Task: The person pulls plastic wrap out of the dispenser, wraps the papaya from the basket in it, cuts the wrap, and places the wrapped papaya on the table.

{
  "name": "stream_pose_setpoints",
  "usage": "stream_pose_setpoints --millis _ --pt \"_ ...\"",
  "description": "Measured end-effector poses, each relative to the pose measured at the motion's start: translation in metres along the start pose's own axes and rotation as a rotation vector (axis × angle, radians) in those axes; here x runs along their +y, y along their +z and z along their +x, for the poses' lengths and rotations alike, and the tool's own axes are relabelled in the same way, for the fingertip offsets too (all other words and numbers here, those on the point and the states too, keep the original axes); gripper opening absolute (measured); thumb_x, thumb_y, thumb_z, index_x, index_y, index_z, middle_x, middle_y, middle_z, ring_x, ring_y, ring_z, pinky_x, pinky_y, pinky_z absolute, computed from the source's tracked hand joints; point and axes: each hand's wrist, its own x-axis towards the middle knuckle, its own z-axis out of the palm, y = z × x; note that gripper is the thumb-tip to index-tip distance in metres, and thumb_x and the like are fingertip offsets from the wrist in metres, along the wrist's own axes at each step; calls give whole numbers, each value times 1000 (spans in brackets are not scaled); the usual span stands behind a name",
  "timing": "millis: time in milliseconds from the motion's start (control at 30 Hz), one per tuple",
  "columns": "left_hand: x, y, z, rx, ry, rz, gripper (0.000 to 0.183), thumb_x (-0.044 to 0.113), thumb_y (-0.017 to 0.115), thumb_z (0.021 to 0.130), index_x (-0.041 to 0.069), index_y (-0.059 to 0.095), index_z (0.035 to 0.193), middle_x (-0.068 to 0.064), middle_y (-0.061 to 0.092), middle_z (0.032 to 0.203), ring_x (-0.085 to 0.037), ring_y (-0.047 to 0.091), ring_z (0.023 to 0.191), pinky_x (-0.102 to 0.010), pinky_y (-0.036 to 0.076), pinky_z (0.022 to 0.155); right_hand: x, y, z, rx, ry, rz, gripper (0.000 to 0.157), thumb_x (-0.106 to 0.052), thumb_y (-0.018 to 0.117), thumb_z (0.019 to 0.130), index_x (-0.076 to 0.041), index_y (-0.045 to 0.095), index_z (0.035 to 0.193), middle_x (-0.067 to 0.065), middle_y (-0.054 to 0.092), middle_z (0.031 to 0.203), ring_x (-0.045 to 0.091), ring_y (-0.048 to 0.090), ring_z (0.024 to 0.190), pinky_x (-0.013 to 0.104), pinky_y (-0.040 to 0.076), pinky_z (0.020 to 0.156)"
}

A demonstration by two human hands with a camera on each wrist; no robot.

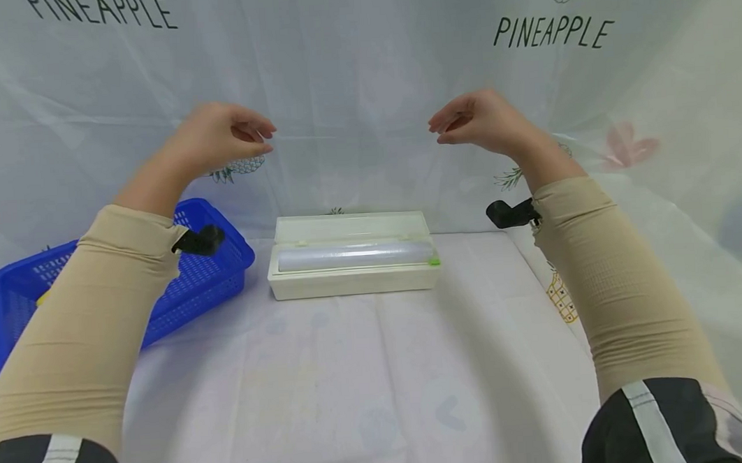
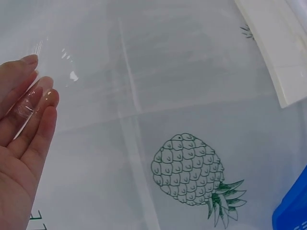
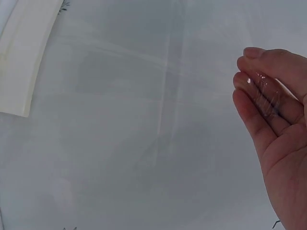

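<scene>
Both hands are raised above and behind a white cling film box, level with each other and apart. The left hand point(image 1: 230, 134) pinches one edge of a clear sheet of cling film point(image 2: 73, 75) between thumb and fingers. The right hand point(image 1: 481, 122) pinches the opposite side, where film glints over the fingers in the right wrist view. The sheet is almost invisible in the head view. Below, the cling film box point(image 1: 355, 283) stands with its lid point(image 1: 350, 227) up. A roll of cling film point(image 1: 353, 256) lies inside, and a small green slider point(image 1: 434, 262) sits at the box's right end.
A blue perforated basket point(image 1: 219, 288) stands on the left, partly behind the left sleeve, with a bit of something yellow point(image 1: 43, 298) in it. A white cloth point(image 1: 329, 387) covers the table. Behind hangs a pineapple-printed curtain point(image 1: 351, 86).
</scene>
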Motion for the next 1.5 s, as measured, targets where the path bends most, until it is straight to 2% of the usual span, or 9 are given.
stream_pose_setpoints --millis 167,400,700,900,1033,1133,1300,1500 --pt "3 -6 0 33 -14 4 40 25 63 96 4 61 130 -18 64 118 -30 59 108 -46 47 92 -6 -5 2 28 7 -13 30 -16 70 92 -3 68 119 6 67 113 13 61 98 30 48 89" --pt "10 -15 2 104 -7 24 40 27 64 96 7 62 131 -12 65 115 -21 58 100 -34 46 85 -16 -14 4 102 18 19 30 -13 71 91 -2 68 118 1 68 107 10 64 93 27 48 88" --pt "19 -26 4 159 -17 52 42 30 63 96 9 62 132 -10 65 115 -16 57 97 -35 44 87 -23 -22 4 176 2 44 29 -11 71 90 -2 69 117 -1 68 108 11 63 95 23 48 87" --pt "25 -32 4 199 -37 25 42 32 64 95 11 62 132 -8 64 115 -9 56 95 -32 43 87 -28 -27 6 231 18 34 29 -13 72 89 -5 70 117 -2 68 107 9 62 95 23 48 89" --pt "29 -32 2 240 -33 5 40 31 65 95 11 64 130 -4 65 110 -6 56 93 -28 43 85 -31 -27 4 273 12 36 28 -14 72 89 -6 71 116 2 69 108 9 62 95 24 47 90" --pt "30 -31 -1 262 -22 10 37 29 65 95 12 65 128 -3 65 108 -4 56 90 -25 42 82 -33 -27 -1 289 12 26 27 -15 72 89 -6 71 115 5 69 111 8 62 95 23 48 90" --pt "35 -30 -9 270 13 33 33 26 65 94 12 68 124 -6 67 109 0 57 85 -19 42 76 -34 -25 -14 305 19 6 23 -13 72 89 -6 72 111 1 69 106 8 63 93 20 49 86" --pt "41 -24 -29 296 113 70 25 16 69 92 9 73 115 -9 69 107 0 56 81 -14 42 69 -33 -20 -37 301 -80 -79 18 -5 73 87 -3 73 105 1 68 100 10 61 88 17 48 79"
